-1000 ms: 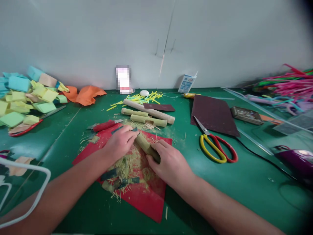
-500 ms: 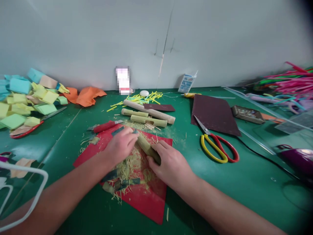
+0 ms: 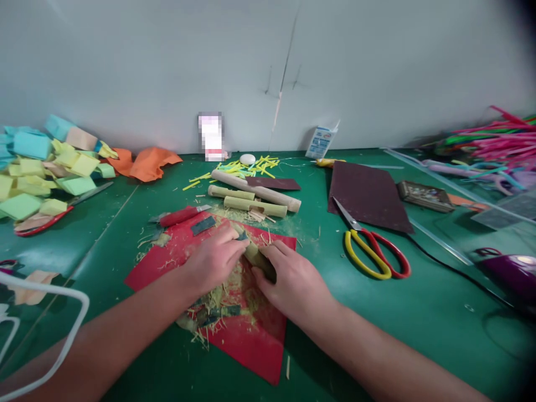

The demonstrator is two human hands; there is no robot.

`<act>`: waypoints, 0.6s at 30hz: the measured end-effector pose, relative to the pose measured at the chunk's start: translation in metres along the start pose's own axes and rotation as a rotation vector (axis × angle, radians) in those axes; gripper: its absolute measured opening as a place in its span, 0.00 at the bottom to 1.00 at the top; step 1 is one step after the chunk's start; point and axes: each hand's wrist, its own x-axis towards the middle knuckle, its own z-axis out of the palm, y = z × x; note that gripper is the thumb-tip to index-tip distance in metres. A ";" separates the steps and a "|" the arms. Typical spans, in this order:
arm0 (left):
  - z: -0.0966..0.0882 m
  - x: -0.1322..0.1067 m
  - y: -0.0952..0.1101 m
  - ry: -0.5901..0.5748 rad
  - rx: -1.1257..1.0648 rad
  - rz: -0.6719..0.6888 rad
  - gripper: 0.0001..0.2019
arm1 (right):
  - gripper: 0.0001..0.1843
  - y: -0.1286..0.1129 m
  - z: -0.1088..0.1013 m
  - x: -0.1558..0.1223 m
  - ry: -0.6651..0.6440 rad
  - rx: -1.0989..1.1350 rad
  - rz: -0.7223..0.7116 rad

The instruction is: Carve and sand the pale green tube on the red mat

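Observation:
My right hand (image 3: 293, 279) is wrapped round the near end of a pale green bamboo tube (image 3: 253, 255), which lies slanting over a red sheet (image 3: 255, 352). Pinched in my left hand (image 3: 215, 254) is a small dark grey piece of sandpaper (image 3: 242, 237), pressed on the tube's upper part. Fine shavings (image 3: 220, 296) and more dark sandpaper scraps (image 3: 230, 310) are scattered on the sheet beneath. Another dark piece (image 3: 203, 225) lies beyond my left hand, close to a red-handled knife (image 3: 182, 216). My left fingers partly hide the tube's far end.
Behind the sheet lie other bamboo tubes (image 3: 255, 206) and yellow strips (image 3: 234, 168). To the right are scissors (image 3: 366, 251), a dark brown sheet (image 3: 364, 195) and a purple tool (image 3: 511, 273). Folded papers (image 3: 33, 184) heap up at left, above a white wire frame (image 3: 67, 357).
My left hand has slid a little right and toward me along the tube with the sandpaper. The loose dark piece beyond it shows more fully. My right hand stays put.

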 end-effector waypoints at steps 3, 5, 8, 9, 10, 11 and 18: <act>-0.002 0.002 0.000 0.028 0.016 -0.028 0.11 | 0.06 0.000 -0.001 0.000 0.006 -0.007 -0.007; -0.002 0.003 0.000 0.007 0.004 -0.018 0.12 | 0.05 0.000 -0.001 0.000 0.000 -0.008 -0.005; -0.002 0.003 0.002 0.004 -0.010 0.004 0.11 | 0.05 -0.001 0.000 0.000 0.005 -0.018 -0.005; -0.001 0.003 0.002 0.018 -0.001 -0.002 0.11 | 0.05 -0.001 0.000 0.000 0.011 -0.026 -0.006; -0.001 0.003 0.003 0.024 0.008 -0.010 0.11 | 0.06 -0.001 0.000 0.000 0.016 -0.037 -0.005; 0.000 0.002 0.003 0.012 0.010 -0.015 0.11 | 0.06 -0.001 0.001 0.000 0.015 -0.047 -0.004; -0.001 0.004 -0.005 0.055 0.007 -0.002 0.11 | 0.08 0.000 -0.002 0.000 0.037 -0.147 -0.010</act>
